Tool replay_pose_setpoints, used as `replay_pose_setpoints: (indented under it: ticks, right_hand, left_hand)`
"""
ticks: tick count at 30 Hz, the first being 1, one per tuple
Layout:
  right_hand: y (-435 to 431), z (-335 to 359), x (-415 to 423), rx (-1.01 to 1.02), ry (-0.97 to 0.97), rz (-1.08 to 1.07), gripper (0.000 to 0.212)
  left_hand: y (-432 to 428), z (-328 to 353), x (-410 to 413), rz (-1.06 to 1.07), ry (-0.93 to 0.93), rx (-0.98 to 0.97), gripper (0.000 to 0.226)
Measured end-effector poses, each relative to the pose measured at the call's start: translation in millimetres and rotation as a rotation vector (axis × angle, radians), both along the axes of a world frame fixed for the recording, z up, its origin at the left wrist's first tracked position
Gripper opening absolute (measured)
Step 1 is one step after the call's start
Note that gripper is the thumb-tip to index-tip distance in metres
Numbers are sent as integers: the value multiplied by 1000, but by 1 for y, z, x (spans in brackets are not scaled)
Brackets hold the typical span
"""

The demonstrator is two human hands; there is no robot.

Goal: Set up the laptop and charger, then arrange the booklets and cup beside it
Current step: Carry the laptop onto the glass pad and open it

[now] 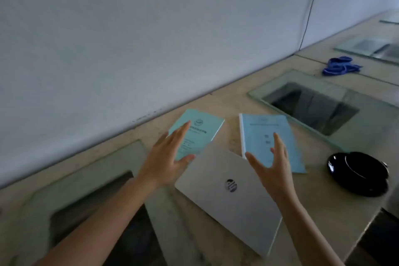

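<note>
Laptop (232, 196), closed, lay silver and lid-down on the tabletop (336, 207), set at a slant between my two forearms. Two booklets lay just beyond its far edge: a teal booklet (199, 130) to the left, its near corner at or over the laptop's far corner, and a larger blue booklet (262, 134) to the right, its near edge likewise meeting the lid. My left hand (165, 163) hovered with fingers spread over the teal booklet; whether the thumb touched the cover I could not tell. My right hand (273, 169) hovered spread above the blue booklet, gripping nothing. A glossy black object (359, 174) sat well to the right; motion blur prevented me from identifying it as the charger or the cup. A blue cloth-like bundle (340, 65) lay far back on the tabletop.

I judged the opening step to be in hand: clearing the booklets away from the laptop, which was not yet opened. The next move called for each hand to press down and slide its booklet sideways, clear of the lid, without dragging the laptop.
</note>
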State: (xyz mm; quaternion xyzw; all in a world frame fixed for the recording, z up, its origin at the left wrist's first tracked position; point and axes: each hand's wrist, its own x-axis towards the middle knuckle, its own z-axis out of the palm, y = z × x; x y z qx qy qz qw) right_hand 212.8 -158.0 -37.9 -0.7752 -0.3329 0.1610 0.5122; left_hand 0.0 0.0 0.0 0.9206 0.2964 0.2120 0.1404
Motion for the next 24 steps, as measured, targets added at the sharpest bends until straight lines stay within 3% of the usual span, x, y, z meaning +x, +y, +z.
replay_pose_setpoints:
  ticks: [4,8,11,14,16,19,24]
  right_hand:
    - [-39,-52,5,-191,148,-106,93]
    - [-72,-93,-1,-197,247,-148,58]
    - [-84,-114,-12,-215,395,-192,48]
    - [-85,-123,-19,-169,483,-228,41]
    - [-82,-122,-19,-115,585,-248,42]
    - [-76,-124,-18,-86,668,-257,50]
    - [-66,-133,-20,-86,647,-376,64]
  left_hand:
    - [11,-54,20,-35,192,-118,75]
    - [32,-114,31,-3,356,-233,76]
    - [49,-153,42,133,405,-381,79]
    - [60,-177,54,349,308,-639,77]
    - [64,-186,59,436,249,-661,69]
    - [64,-187,62,467,199,-701,63]
    - [54,-180,63,503,-27,-987,53]
